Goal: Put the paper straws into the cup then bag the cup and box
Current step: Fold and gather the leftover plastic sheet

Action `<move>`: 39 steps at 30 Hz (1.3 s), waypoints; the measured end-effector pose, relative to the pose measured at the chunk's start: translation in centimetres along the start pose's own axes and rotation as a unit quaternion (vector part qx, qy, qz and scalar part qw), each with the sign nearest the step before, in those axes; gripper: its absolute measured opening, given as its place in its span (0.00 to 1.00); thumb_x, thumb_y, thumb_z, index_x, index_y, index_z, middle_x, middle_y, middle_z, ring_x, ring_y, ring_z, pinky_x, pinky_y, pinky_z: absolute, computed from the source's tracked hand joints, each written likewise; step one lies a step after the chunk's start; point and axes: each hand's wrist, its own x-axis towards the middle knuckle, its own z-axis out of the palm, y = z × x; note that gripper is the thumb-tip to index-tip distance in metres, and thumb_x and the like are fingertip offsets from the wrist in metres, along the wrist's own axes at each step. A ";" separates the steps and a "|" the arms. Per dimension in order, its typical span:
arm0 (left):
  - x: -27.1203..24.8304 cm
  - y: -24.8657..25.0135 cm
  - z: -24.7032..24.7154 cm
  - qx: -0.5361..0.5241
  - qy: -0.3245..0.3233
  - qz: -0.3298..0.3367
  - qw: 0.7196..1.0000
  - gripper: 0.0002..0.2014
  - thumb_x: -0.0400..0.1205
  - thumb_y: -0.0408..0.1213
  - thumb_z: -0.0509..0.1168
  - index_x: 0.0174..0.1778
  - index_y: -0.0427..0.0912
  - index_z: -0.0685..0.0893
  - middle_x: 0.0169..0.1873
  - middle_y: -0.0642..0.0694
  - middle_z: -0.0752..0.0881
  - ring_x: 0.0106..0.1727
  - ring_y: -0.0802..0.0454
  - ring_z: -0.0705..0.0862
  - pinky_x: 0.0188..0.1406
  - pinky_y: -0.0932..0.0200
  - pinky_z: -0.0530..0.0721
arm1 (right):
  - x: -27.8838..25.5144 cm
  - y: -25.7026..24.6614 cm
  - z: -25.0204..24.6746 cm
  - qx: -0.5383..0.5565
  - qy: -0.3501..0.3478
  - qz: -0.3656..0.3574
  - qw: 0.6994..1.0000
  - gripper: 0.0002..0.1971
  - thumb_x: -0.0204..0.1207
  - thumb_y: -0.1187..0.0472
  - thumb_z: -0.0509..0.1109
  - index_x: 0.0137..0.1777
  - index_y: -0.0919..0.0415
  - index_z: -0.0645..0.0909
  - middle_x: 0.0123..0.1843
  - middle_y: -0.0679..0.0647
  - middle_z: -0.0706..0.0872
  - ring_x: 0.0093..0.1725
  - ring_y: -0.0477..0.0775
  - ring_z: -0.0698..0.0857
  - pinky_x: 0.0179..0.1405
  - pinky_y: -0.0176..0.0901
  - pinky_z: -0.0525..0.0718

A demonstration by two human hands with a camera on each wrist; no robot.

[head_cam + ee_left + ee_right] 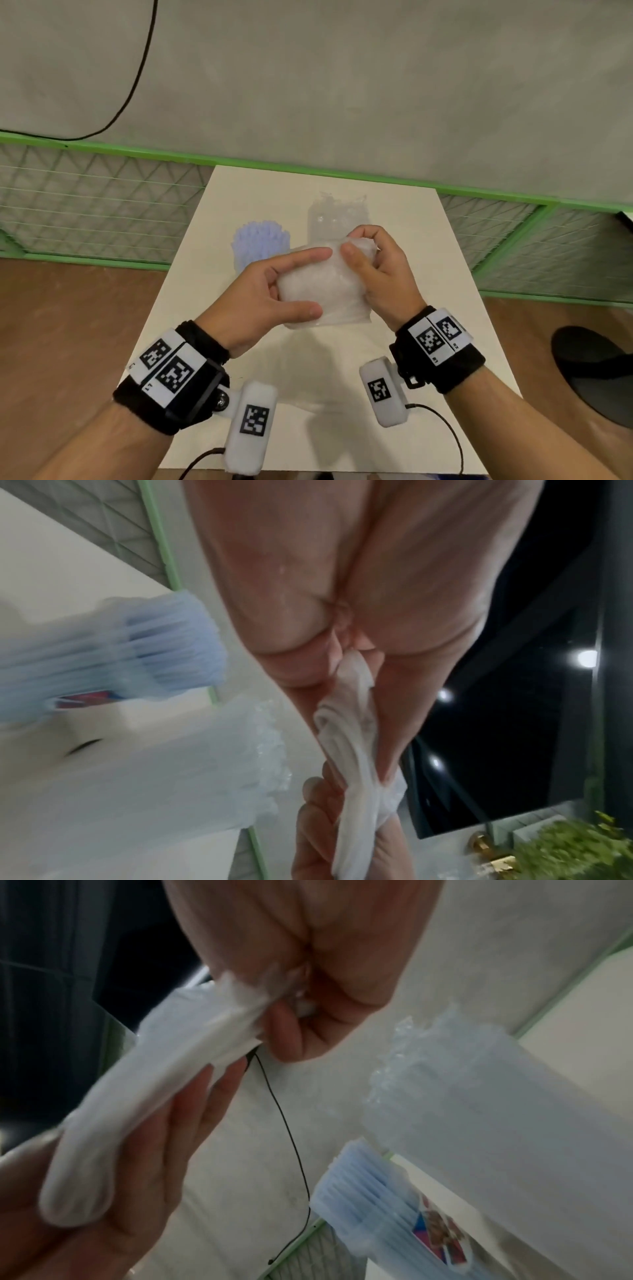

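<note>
Hands working a crumpled white plastic bag point(323, 291) above the white table point(428, 274).
Largest first: the table is standing against a green mesh fence point(102, 205), with a black cable point(137, 78) hanging down the grey wall behind it. On the far half of the table, a clear wrapped pack point(337, 216) is standing just right of the cup of pale blue paper straws point(261, 243), which is sitting behind the left hand point(270, 298). That hand is cupping the bag's left side, thumb below and fingers laid nearly straight along the top. The right hand point(380, 270) is pinching the bag's upper right edge between curled fingers and thumb. The bag is being held off the table between both hands, still bunched up.
</note>
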 end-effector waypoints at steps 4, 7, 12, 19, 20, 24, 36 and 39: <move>-0.8 -1.8 -1.1 0.032 0.012 -0.051 0.998 0.33 0.67 0.18 0.75 0.67 0.48 0.84 0.56 0.50 0.92 0.56 0.53 0.90 0.53 0.63 0.88 | -1.4 2.5 -0.2 0.009 -0.005 0.091 0.996 0.14 0.81 0.50 0.66 0.59 0.58 0.75 0.37 0.60 0.82 0.35 0.59 0.79 0.29 0.48 0.78; -1.7 -3.7 -3.7 0.128 0.058 -0.084 0.986 0.32 0.72 0.16 0.74 0.65 0.54 0.84 0.47 0.53 0.93 0.44 0.62 0.90 0.45 0.69 0.86 | -2.8 6.1 -1.3 -0.037 -0.008 0.173 0.984 0.09 0.85 0.53 0.64 0.56 0.58 0.78 0.42 0.56 0.85 0.38 0.54 0.83 0.36 0.51 0.85; -2.3 -7.8 -7.5 0.389 0.109 -0.106 0.908 0.34 0.70 0.27 0.79 0.69 0.61 0.82 0.67 0.59 0.81 0.64 0.63 0.80 0.57 0.82 0.71 | -5.8 13.4 -3.1 -0.450 -0.272 0.174 0.833 0.20 0.69 0.50 0.78 0.58 0.50 0.76 0.51 0.48 0.81 0.46 0.50 0.80 0.49 0.47 0.82; -3.4 -11.6 -10.2 0.474 0.120 -0.160 0.858 0.34 0.71 0.30 0.77 0.73 0.54 0.80 0.73 0.50 0.79 0.72 0.53 0.77 0.65 0.72 0.67 | -8.4 18.7 -3.4 -0.653 -0.320 0.147 0.671 0.11 0.82 0.56 0.61 0.60 0.59 0.79 0.59 0.56 0.83 0.57 0.61 0.83 0.52 0.51 0.82; -3.6 -11.8 -10.5 0.477 0.123 -0.167 0.854 0.34 0.72 0.30 0.78 0.74 0.54 0.79 0.73 0.49 0.80 0.72 0.51 0.78 0.64 0.71 0.68 | -8.2 18.5 -3.8 -0.659 -0.308 0.149 0.670 0.11 0.84 0.57 0.58 0.57 0.59 0.79 0.56 0.57 0.84 0.54 0.62 0.84 0.48 0.50 0.82; -4.2 -12.4 -11.9 0.476 0.141 -0.192 0.847 0.33 0.72 0.32 0.78 0.74 0.53 0.79 0.73 0.47 0.80 0.71 0.48 0.78 0.63 0.66 0.70 | -6.1 14.5 -7.2 -0.539 -0.261 0.195 0.777 0.04 0.81 0.56 0.62 0.47 0.51 0.78 0.45 0.51 0.87 0.44 0.58 0.86 0.45 0.50 0.84; -1.5 -11.3 -6.4 0.154 0.033 -0.161 0.974 0.44 0.47 0.70 0.82 0.62 0.66 0.83 0.65 0.67 0.84 0.68 0.67 0.81 0.60 0.71 0.81 | -4.5 -0.7 -8.5 0.042 -0.184 0.152 0.970 0.07 0.74 0.74 0.65 0.51 0.73 0.74 0.36 0.62 0.85 0.31 0.55 0.84 0.32 0.38 0.81; -0.5 -9.4 -4.5 0.040 0.028 -0.125 0.991 0.40 0.45 0.67 0.84 0.52 0.53 0.92 0.53 0.54 0.92 0.57 0.56 0.90 0.48 0.68 0.85 | -4.5 -1.0 -8.4 0.050 -0.173 0.154 0.971 0.05 0.76 0.74 0.66 0.51 0.72 0.75 0.38 0.63 0.86 0.31 0.56 0.85 0.30 0.38 0.80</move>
